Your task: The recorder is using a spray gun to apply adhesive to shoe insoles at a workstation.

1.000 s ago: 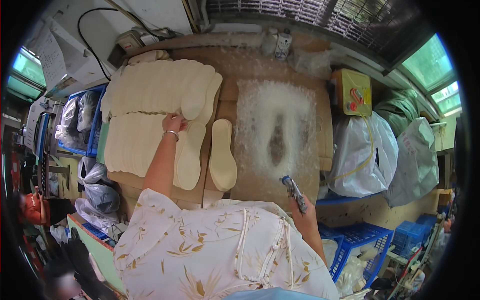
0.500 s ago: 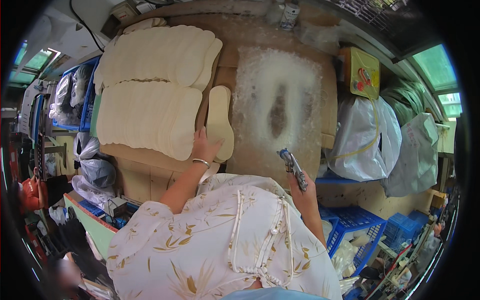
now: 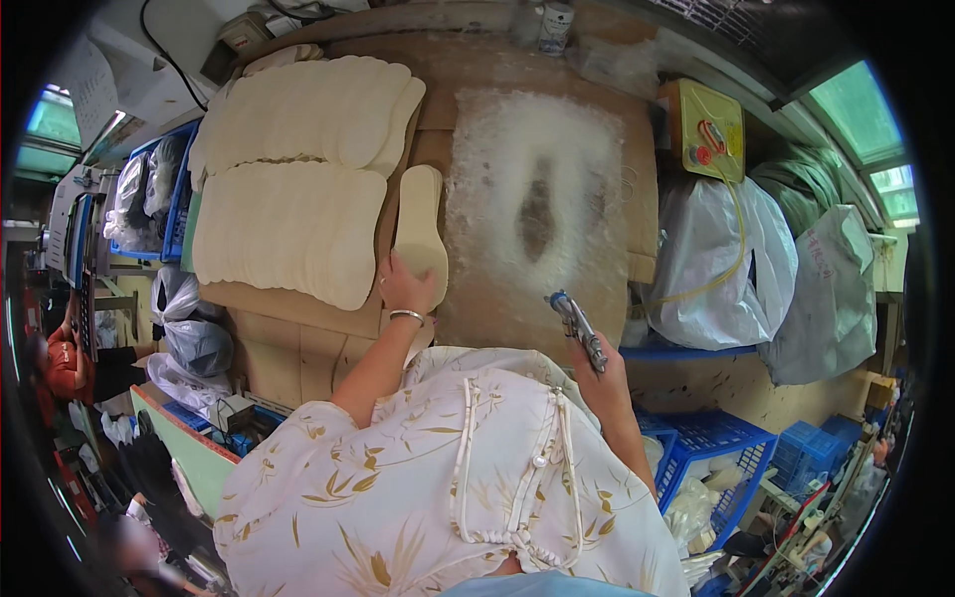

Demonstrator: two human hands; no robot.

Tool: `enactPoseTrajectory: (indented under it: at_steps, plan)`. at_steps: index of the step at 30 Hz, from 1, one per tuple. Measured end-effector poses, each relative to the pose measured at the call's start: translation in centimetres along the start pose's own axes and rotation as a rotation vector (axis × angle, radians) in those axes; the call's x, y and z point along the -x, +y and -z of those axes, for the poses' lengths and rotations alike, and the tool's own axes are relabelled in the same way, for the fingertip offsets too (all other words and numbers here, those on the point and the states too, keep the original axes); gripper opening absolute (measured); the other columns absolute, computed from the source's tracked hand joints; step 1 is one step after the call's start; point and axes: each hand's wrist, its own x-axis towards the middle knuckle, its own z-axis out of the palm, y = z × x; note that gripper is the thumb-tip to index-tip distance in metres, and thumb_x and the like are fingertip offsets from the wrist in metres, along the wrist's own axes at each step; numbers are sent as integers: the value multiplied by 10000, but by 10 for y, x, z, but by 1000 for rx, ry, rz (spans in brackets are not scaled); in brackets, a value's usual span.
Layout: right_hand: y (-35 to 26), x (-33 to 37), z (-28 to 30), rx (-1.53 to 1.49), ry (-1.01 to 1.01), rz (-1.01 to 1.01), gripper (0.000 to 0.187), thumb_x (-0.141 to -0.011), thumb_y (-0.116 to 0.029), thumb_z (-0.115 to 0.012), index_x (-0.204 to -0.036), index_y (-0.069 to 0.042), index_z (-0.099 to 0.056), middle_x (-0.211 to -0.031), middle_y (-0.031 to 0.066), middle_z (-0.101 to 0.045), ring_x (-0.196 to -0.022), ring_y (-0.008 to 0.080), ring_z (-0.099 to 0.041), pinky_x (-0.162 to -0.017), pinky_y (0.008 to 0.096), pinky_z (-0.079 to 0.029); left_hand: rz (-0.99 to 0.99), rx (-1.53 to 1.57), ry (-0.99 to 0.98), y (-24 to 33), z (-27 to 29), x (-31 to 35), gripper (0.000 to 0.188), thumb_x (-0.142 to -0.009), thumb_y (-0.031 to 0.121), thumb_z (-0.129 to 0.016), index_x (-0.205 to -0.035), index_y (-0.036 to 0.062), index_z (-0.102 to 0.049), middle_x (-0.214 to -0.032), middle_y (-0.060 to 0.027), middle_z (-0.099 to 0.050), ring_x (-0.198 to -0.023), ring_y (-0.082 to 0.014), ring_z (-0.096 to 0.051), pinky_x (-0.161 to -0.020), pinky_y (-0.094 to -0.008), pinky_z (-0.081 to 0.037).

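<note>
My left hand [image 3: 406, 286] lies over the wide near end of a cream insole [image 3: 422, 214], on top of a short stack. Its thumb is spread across the surface and its fingers reach along the left edge; no lifting shows. My right hand [image 3: 604, 383] is wrapped around a metal spray gun [image 3: 577, 328], whose blue-tipped front points away from me. Beyond the gun, whitish residue [image 3: 582, 149] coats the brown board around a darker, insole-shaped patch. Left of my left hand, many overlapping cream insoles [image 3: 288, 229] lie in two rows.
A yellow can [image 3: 711, 134] with a yellowish hose stands at the right, by white plastic bags [image 3: 716, 269]. Blue crates [image 3: 711, 458] sit lower right. A spray can [image 3: 555, 28] stands at the far edge. Another person in a red top [image 3: 65, 363] is at far left.
The whole view has shifted slightly. My left hand has moved a little to the right over the insole. The spray gun stays in my right hand.
</note>
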Motion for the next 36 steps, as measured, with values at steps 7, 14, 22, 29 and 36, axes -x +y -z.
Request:
enactPoseTrajectory:
  at_steps: [7,14,22,29,36]
  plan:
    - [13,7,9,-13,34,27,250,-896,-183,-618,-1088,-22,-603,-771,172,-628,-689,249,-618,-672,337,-483,45,-1,-37,9,2,-4,827,-613,368,-827,-1251,31,-421,-1225,-205,-479,-1133,-388,-487,-938,-477,-438]
    - [20,4,5,-48,26,42,240,-890,-168,-621,-1082,-25,-605,-757,170,-622,-667,235,-606,-654,334,-478,72,-56,-95,20,14,-14,858,-569,341,-858,-1210,39,-373,-1188,-203,-465,-1130,-376,-479,-937,-468,-436]
    - [18,8,5,-70,51,52,244,-889,-168,-623,-1085,-25,-604,-747,166,-620,-651,224,-593,-647,326,-473,-125,237,-24,1,11,-24,431,-761,164,-739,-1099,29,-506,-1006,-124,-594,-900,-267,-606,-791,-394,-500]
    - [38,12,16,-80,141,12,244,-898,-178,-621,-1089,-28,-602,-762,155,-616,-678,218,-589,-667,325,-473,-104,1173,-357,61,43,-25,215,-863,-25,-575,-1061,32,-515,-919,-51,-633,-808,-108,-608,-683,-243,-494]
    - [39,23,18,-122,181,-45,268,-928,-244,-613,-1075,-20,-606,-773,103,-603,-699,156,-531,-677,299,-463,108,1338,-704,160,-46,-46,251,-867,46,-626,-1089,57,-509,-978,-78,-651,-854,-177,-647,-708,-320,-542]
